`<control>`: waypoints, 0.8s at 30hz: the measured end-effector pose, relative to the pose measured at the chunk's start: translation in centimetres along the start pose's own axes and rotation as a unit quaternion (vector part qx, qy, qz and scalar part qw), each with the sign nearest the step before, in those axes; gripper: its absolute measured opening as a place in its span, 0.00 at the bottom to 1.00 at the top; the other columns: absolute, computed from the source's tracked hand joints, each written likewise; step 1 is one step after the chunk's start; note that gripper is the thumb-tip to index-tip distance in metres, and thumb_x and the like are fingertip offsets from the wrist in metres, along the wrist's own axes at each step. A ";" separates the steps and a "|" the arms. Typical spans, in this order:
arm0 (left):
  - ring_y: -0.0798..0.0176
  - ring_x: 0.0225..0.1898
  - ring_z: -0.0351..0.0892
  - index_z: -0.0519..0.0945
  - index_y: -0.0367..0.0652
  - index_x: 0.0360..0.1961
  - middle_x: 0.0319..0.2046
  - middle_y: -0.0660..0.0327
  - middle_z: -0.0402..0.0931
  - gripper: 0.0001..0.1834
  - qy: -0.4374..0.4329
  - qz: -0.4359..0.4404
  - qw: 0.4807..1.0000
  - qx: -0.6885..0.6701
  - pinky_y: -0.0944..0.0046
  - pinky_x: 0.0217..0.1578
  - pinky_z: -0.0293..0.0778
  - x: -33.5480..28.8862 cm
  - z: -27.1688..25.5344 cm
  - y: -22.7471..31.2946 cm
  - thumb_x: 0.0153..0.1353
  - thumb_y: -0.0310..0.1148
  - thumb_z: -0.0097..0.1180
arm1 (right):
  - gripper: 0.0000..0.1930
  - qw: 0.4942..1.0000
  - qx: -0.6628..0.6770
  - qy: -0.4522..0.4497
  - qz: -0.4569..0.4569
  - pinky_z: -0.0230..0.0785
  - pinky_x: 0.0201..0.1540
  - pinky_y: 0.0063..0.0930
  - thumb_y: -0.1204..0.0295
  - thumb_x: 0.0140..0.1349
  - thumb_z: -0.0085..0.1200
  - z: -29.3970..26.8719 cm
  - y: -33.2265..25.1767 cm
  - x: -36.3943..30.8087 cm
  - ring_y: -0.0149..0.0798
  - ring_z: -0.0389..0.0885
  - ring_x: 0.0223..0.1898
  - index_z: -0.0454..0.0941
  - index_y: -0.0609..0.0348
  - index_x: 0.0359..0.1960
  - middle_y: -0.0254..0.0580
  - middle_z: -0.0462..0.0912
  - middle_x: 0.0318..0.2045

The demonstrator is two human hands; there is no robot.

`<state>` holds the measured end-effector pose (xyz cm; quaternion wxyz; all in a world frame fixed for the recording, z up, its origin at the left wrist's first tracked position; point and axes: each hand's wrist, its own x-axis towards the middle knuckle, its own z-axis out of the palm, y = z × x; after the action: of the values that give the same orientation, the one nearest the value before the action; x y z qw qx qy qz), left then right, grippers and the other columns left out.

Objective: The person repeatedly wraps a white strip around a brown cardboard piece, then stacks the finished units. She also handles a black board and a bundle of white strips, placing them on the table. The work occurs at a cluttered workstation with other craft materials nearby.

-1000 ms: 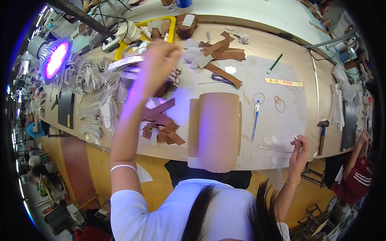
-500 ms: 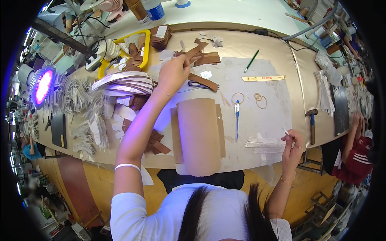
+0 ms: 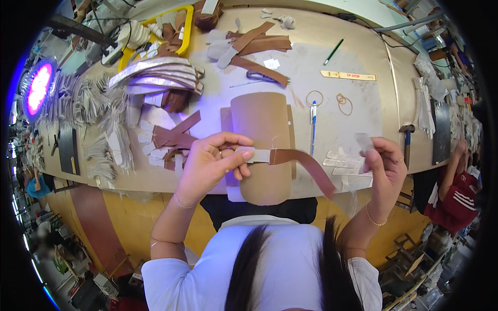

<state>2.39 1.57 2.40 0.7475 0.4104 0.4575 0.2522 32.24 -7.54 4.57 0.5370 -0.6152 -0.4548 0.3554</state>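
At a long workbench crowded with cut pieces, a worker holds a brown strap up over a curved tan cardboard form that stands at the bench's near edge, apparently so the strip hangs free and its pale end can be worked on. The left hand pinches that pale, greyish end between thumb and fingertips, keeping it level, while the darker brown length sags down and to the right toward the bench edge. The right hand is raised beside it, thumb and forefinger closed on a small clear scrap of film or tape, held well apart from the strap; just below lie more clear pieces. The strap looks flat, narrow and flexible, two-toned with a light tab joined to leather-brown. Farther back sit loose brown strips, scissors, a blue pen, rubber bands, a ruler and a green pencil.
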 end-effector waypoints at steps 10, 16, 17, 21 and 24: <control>0.58 0.31 0.83 0.74 0.26 0.47 0.32 0.48 0.80 0.17 -0.002 0.034 0.996 -0.087 0.66 0.33 0.80 -1.6 -0.5 -3.0 0.68 0.33 0.47 | 0.08 0.947 -0.107 -0.285 0.102 0.70 0.29 0.20 0.71 0.56 0.61 9.7 -2.3 1.5 0.29 0.79 0.23 0.81 0.63 0.32 0.40 0.83 0.23; 0.61 0.34 0.84 0.75 0.25 0.48 0.34 0.51 0.79 0.26 -0.026 0.035 0.991 -0.125 0.68 0.37 0.81 -1.8 -1.0 -3.2 0.70 0.44 0.44 | 0.07 0.932 -0.140 -0.328 0.062 0.71 0.30 0.24 0.71 0.57 0.59 11.9 -2.5 2.1 0.36 0.80 0.25 0.80 0.63 0.31 0.43 0.83 0.24; 0.61 0.34 0.84 0.75 0.26 0.48 0.34 0.51 0.79 0.26 -0.027 0.037 0.991 -0.124 0.69 0.37 0.81 -1.8 -0.9 -3.2 0.70 0.45 0.43 | 0.08 0.931 -0.149 -0.329 0.060 0.72 0.30 0.28 0.69 0.57 0.58 12.0 -2.5 2.1 0.43 0.82 0.25 0.80 0.62 0.31 0.46 0.83 0.25; 0.62 0.34 0.84 0.75 0.25 0.48 0.34 0.51 0.80 0.24 -0.029 0.032 0.990 -0.135 0.69 0.37 0.81 -1.8 -0.9 -3.0 0.71 0.42 0.44 | 0.07 0.932 -0.160 -0.318 0.070 0.71 0.29 0.25 0.70 0.57 0.58 12.4 -2.4 2.0 0.37 0.81 0.24 0.80 0.63 0.30 0.43 0.82 0.23; 0.57 0.35 0.84 0.74 0.25 0.48 0.36 0.46 0.79 0.17 -0.014 0.024 0.995 -0.093 0.63 0.37 0.82 -1.9 -0.8 -2.8 0.70 0.31 0.45 | 0.06 0.935 -0.168 -0.306 0.058 0.68 0.26 0.18 0.73 0.56 0.60 12.6 -2.0 1.9 0.24 0.77 0.21 0.80 0.64 0.30 0.38 0.82 0.21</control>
<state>0.82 -1.07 0.76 0.7822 0.3536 0.4119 0.3057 20.86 -1.50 4.52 0.2391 -0.5833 -0.6139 0.4752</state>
